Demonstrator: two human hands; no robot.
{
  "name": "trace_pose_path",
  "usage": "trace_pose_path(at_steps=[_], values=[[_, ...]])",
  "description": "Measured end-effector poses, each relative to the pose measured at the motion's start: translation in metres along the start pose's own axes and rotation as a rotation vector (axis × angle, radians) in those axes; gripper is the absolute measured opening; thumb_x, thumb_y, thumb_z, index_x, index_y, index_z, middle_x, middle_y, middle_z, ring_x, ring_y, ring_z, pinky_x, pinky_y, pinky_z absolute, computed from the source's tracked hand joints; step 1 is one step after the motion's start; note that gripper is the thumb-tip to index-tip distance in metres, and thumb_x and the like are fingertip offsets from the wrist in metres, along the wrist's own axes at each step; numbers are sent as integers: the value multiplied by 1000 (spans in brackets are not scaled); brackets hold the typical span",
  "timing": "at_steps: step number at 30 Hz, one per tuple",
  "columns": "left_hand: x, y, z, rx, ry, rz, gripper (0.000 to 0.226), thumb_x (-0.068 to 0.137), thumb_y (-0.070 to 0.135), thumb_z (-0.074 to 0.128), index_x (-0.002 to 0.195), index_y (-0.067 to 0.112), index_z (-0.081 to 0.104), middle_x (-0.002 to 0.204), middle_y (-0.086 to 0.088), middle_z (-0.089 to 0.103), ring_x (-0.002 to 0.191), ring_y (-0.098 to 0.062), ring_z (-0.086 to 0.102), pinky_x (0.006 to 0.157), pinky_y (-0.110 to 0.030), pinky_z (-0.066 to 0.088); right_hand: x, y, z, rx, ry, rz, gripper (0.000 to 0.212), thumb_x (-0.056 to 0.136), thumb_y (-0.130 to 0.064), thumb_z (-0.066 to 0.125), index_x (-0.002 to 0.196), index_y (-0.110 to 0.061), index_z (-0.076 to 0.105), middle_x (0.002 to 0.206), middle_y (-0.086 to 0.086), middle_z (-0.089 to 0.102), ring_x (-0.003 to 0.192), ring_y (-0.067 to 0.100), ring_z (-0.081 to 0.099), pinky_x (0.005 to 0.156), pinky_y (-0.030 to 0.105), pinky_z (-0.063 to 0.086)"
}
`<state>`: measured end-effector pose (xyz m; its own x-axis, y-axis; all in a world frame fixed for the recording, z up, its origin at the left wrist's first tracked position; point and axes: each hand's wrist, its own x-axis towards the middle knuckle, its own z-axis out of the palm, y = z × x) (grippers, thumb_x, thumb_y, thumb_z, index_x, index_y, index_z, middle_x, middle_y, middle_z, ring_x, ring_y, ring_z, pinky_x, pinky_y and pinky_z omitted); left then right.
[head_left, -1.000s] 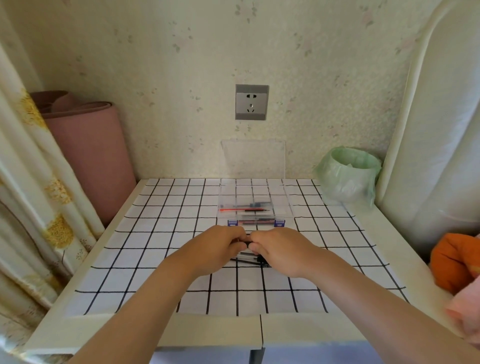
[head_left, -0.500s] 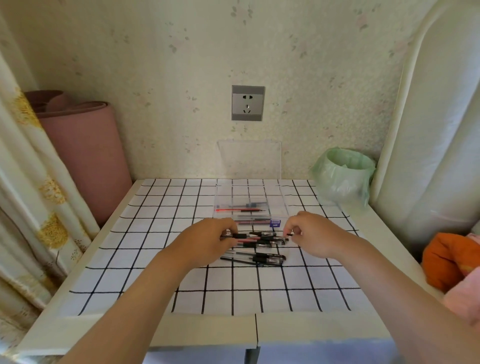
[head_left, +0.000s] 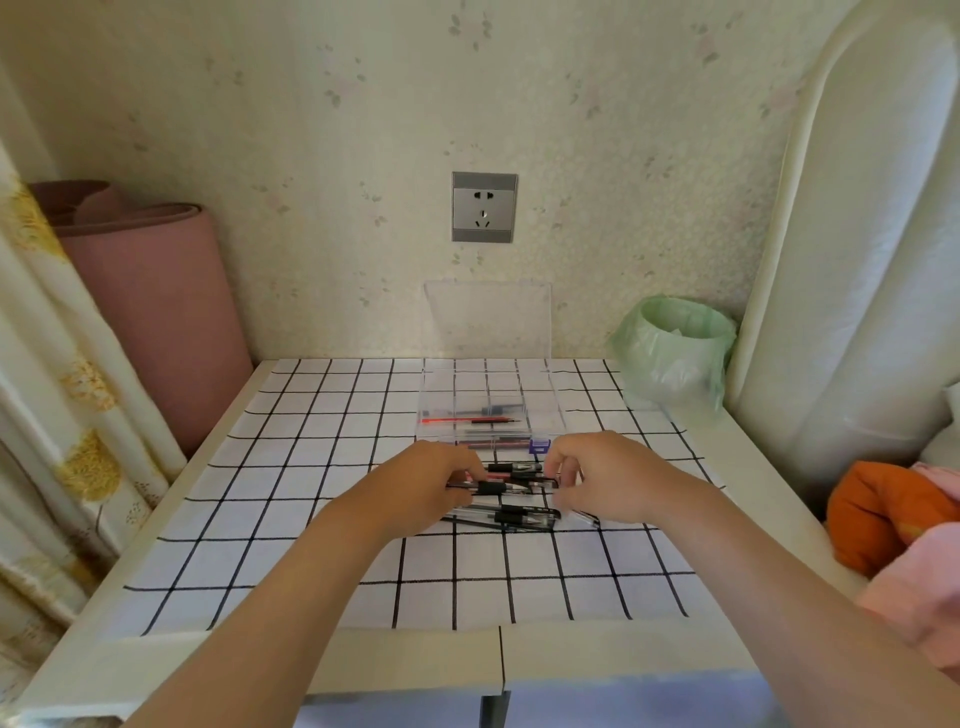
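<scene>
Left hand (head_left: 431, 483): palm down, fingers curled over the left ends of a pile of clear-barrelled pens with black grips and caps (head_left: 514, 501); the upper pens are gripped at the fingertips. Right hand (head_left: 608, 478): fingers and thumb curled in a pinch on the right end of the same upper pens. The hands are held apart, with the pile between them. How firm either grip is cannot be told.

The pile is laid crosswise on a white cloth with a black grid (head_left: 311, 519), which is spread over the white tabletop (head_left: 405, 660), roughly at its middle.

Just behind the pile, a clear plastic box (head_left: 540, 415) is set open, with a purple latch (head_left: 539, 446) on its near wall. Its clear lid (head_left: 488, 322) is stood upright against the wall. A red pen (head_left: 467, 420) and some darker pens are seen inside.

Further out:
- a grey wall socket (head_left: 484, 207) above the lid
- a small bin lined with a green bag (head_left: 675, 353) at the far right corner
- a rolled pink mat (head_left: 156, 312) at the far left
- a floral curtain (head_left: 52, 415) at the left edge
- a white padded panel (head_left: 857, 260) on the right
- orange cloth (head_left: 883, 514) and pink cloth (head_left: 924, 582) below the panel
</scene>
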<state>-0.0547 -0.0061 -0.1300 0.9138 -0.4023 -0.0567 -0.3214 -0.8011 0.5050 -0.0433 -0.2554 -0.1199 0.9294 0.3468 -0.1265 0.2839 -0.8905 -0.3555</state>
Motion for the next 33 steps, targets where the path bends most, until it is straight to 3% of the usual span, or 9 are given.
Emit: trace_pose_path(at_steps=[4,8,11,16,19,23,25,30,33], values=[[1,0,1,-10,22,20,19,93,23,64,106,36,65,87,17,58,77,0,55,66,-15,39,1,-20,1,7,107,-142,21,93,-39,60,114,-38,64,102,-18,64,71,-6,50,67,22,39],[1,1,-1,-31,106,25,17,91,31,66,107,38,66,91,16,61,72,0,56,62,-15,39,5,-31,8,-100,86,-217,22,100,-30,50,114,-29,67,107,-10,60,94,11,56,80,33,48],[0,2,-4,16,147,42,16,92,34,65,107,38,66,93,14,63,67,-1,54,60,-17,39,8,-35,10,-108,109,-224,23,101,-31,48,108,-26,69,102,-8,62,93,14,57,81,37,49],[-1,0,-9,37,126,46,14,94,33,62,106,34,69,91,11,66,64,-2,55,67,-25,49,10,-42,10,-108,171,-184,17,95,-37,59,102,-31,73,94,-9,69,87,13,61,76,33,50],[-2,-2,-10,53,105,41,14,95,33,59,104,34,70,86,10,66,68,-5,56,63,-23,45,11,-46,12,-111,230,-151,12,87,-40,69,96,-32,69,97,-13,66,87,8,60,70,27,45],[-5,-5,-13,56,124,27,16,95,35,58,107,37,69,94,10,71,76,-6,62,72,-30,53,13,-47,15,-21,223,-176,34,84,-49,68,112,-33,59,111,-17,59,97,7,58,80,30,48],[-6,-6,-15,53,132,19,18,95,35,59,110,36,69,104,10,70,87,-8,64,81,-36,53,15,-49,16,-31,180,-200,30,92,-47,59,118,-32,62,113,-14,59,102,9,57,81,31,47],[-9,-5,-17,74,119,30,22,98,32,56,115,30,69,112,7,69,101,-13,62,88,-36,51,17,-54,16,-86,198,-196,19,93,-42,60,104,-34,72,104,-11,66,95,13,59,78,33,49],[-9,-7,-16,64,89,24,21,98,31,55,113,30,69,103,6,70,89,-12,63,81,-34,52,17,-57,18,-72,242,-148,12,85,-40,71,94,-31,71,100,-12,64,91,12,59,74,30,46]])
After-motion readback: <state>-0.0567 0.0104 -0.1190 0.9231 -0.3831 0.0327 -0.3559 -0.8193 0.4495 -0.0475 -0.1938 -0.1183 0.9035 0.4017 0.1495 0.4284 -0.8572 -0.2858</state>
